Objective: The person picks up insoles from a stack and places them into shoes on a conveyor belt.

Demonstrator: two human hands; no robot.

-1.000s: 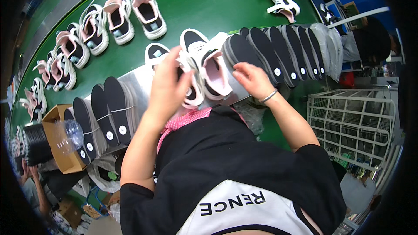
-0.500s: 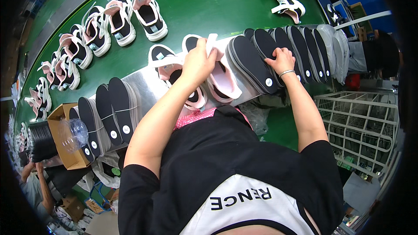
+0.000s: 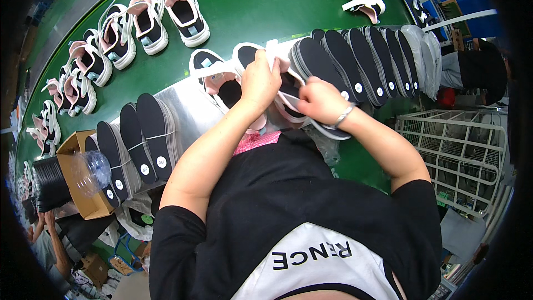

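Note:
A white-and-pink sneaker (image 3: 288,112) lies in front of me on the metal ledge. My left hand (image 3: 260,82) is closed on its raised pale tongue (image 3: 277,53). My right hand (image 3: 325,101), a little blurred, grips a black insole (image 3: 328,130) at the shoe's opening. One end of the insole sticks out below my hand, and dark material shows inside the shoe; my fingers hide part of it. Just left of this sneaker stands its like, a second sneaker (image 3: 226,86), with a dark inside. Stacks of black insoles (image 3: 316,61) lie right beside my right hand.
Several finished-looking sneakers (image 3: 147,22) stand in a row on the green table (image 3: 244,0) at the far left. Tied insole stacks (image 3: 158,133) and a cardboard box (image 3: 83,189) are at left. A white wire rack (image 3: 449,155) stands at right. Another person's arms (image 3: 53,239) show at lower left.
My right hand has moved left from the insole stacks to the sneaker, bringing a black insole with it. My left hand stays at the tongue, and the shoe's opening now shows dark inside.

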